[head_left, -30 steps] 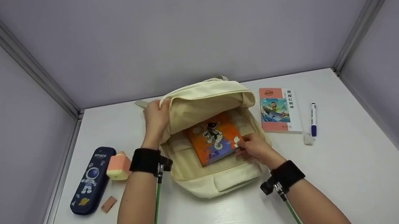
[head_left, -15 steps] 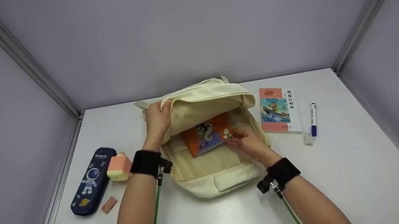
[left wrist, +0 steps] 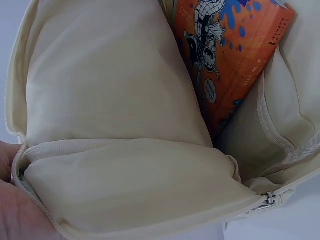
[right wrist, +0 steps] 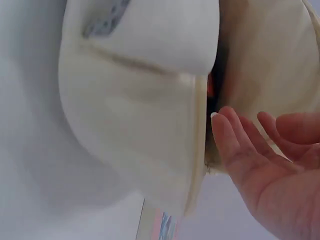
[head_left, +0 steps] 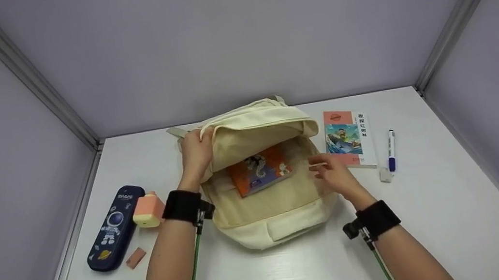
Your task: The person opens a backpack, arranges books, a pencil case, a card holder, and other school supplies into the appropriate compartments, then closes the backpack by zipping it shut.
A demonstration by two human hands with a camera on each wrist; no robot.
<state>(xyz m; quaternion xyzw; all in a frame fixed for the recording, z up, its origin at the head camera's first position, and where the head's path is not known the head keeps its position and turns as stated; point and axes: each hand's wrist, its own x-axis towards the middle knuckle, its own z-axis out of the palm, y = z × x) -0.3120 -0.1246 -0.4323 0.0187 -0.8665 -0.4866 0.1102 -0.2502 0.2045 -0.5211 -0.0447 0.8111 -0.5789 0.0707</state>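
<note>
- Holding up the opening of a cream backpack (head_left: 282, 201) at the center of the frame, a person's left hand (head_left: 197, 152) pinches the fabric edge between thumb and fingers.
- Lying inside the bag, an orange book (head_left: 261, 170) points its lower edge toward the bottom of the frame; that edge slants up to the right, while the far end disappears beneath the raised flap (head_left: 259, 138).
- Running along its spine, the book's long axis slopes in the left wrist view from upper right to lower middle.
- Hovering at the bag's right side, the right hand (head_left: 338, 177) is empty, thumb apart from loosely bent fingers; whether it touches the fabric cannot be told.
- Differing from one second earlier, the book sits deeper under the flap, and the right hand, then at its lower right corner, is now clear of it; the left hand keeps its place.
- Flanking the bag are a navy pencil case (head_left: 116, 229) at lower left, and a second book (head_left: 347, 138) and marker (head_left: 392, 151) at right.
</note>
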